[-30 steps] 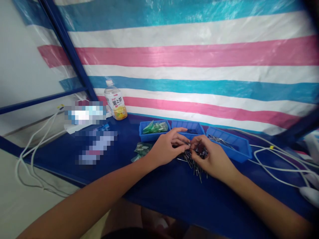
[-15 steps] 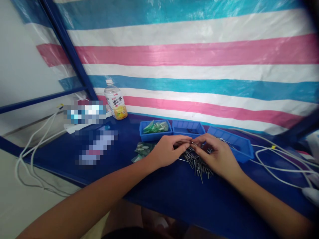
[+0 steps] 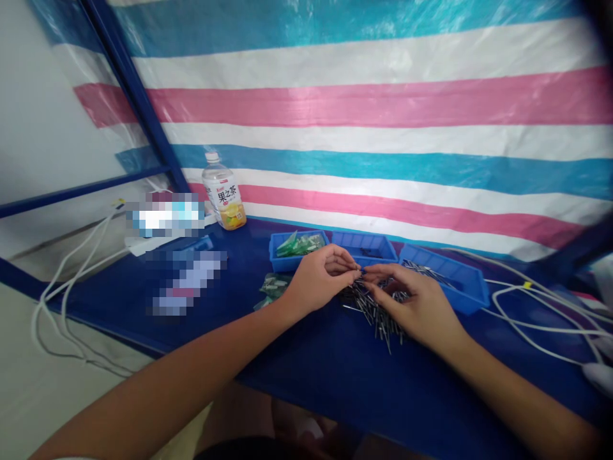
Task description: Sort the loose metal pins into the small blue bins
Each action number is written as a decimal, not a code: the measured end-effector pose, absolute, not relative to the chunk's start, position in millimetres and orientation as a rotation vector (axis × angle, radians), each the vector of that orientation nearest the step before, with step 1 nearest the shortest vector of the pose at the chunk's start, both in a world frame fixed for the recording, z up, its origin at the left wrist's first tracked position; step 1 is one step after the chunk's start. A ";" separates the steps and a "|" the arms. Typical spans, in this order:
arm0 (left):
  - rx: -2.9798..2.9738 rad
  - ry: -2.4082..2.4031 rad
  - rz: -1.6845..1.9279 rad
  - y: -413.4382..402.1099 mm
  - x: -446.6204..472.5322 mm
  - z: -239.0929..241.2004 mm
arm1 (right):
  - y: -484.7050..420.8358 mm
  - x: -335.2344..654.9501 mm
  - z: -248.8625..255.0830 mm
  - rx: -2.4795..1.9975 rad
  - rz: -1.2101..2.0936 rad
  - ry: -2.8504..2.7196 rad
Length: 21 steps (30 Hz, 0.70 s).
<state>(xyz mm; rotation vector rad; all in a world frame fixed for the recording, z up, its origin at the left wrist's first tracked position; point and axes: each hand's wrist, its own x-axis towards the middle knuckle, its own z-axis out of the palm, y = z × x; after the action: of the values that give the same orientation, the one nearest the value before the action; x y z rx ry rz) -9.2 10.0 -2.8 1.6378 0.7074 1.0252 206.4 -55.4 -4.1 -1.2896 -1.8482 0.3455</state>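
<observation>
My left hand (image 3: 318, 278) and my right hand (image 3: 412, 303) meet over a pile of thin metal pins (image 3: 378, 313) on the blue table (image 3: 311, 364). Both hands pinch with fingertips touching each other at the middle, closed on something small I cannot make out. Behind them stand three blue trays: the left tray (image 3: 275, 246) holds green parts, the middle tray (image 3: 366, 243) looks dark inside, and the right tray (image 3: 454, 281) holds more metal pins. A bag of green parts (image 3: 272, 284) lies just left of my left hand.
A drink bottle (image 3: 223, 191) stands at the back left against the striped tarp (image 3: 383, 115). White cables (image 3: 541, 306) run along the right side, and more white cables (image 3: 71, 268) hang off the left edge. Blurred items (image 3: 184, 281) lie at the left.
My hands have shifted slightly; the left fingers now pinch closer to the right fingertips, and the right hand has flattened a little over the pins.
</observation>
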 end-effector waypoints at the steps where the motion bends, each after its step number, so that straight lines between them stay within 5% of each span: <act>1: 1.628 0.706 1.031 9.8 -9.1 -2.9 | -55.2 206.2 -4.1 -1.282 0.352 -1.827; 21: 1.798 0.735 1.034 9.6 -10.8 -1.7 | -56.9 207.3 2.2 -1.323 0.304 -2.030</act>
<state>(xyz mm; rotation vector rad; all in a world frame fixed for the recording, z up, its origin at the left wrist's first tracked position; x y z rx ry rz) -10.8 9.6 -1.7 1.7984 0.7345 1.0338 207.3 -56.9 2.2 -1.3230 -2.0302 0.3042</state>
